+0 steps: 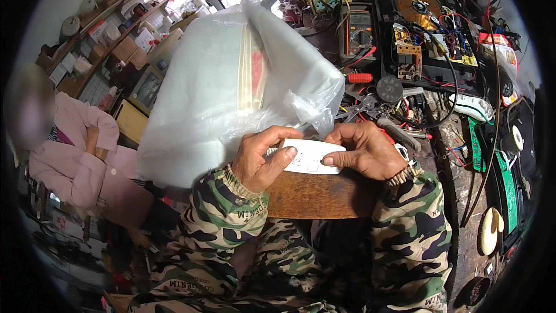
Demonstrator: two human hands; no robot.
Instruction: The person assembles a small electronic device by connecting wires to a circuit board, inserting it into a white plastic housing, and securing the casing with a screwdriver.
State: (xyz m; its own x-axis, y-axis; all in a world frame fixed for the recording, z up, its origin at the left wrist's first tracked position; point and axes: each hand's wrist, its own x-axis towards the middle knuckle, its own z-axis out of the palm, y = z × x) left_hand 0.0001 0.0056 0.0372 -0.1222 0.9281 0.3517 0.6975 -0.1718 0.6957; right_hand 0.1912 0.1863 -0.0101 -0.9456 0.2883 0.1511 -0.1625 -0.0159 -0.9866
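The left hand (259, 159) grips the left end of a small, white, rounded-rectangular plastic device (310, 155), its thumb pressed on the upper face. The right hand (370, 152) pinches the other end, thumb flat near the lower right corner and index finger bent at the upper edge. The device lies level between the two hands, just above the near part of a brown wooden tabletop (318, 197); whether it touches the wood I cannot tell. Small dark marks show on its face.

Both wrists come out of elastic cuffs on camouflage sleeves (411, 237). Just beyond the hands, a big white bundle in clear plastic wrap (197, 81) covers the middle of the bench. To its right lie a red-handled tool (358, 78), a dark round disc (389, 90) and a digital multimeter (358, 30) in an orange-and-black case. Farther right is an opened black housing with a copper induction coil (416, 7) and a yellowish circuit board (408, 52). Near the right rim are a long green circuit board (509, 197) and a cream oval piece (490, 230).

At left, a person in a pink coat (75, 130) has folded arms, below loaded wall shelves (110, 13).
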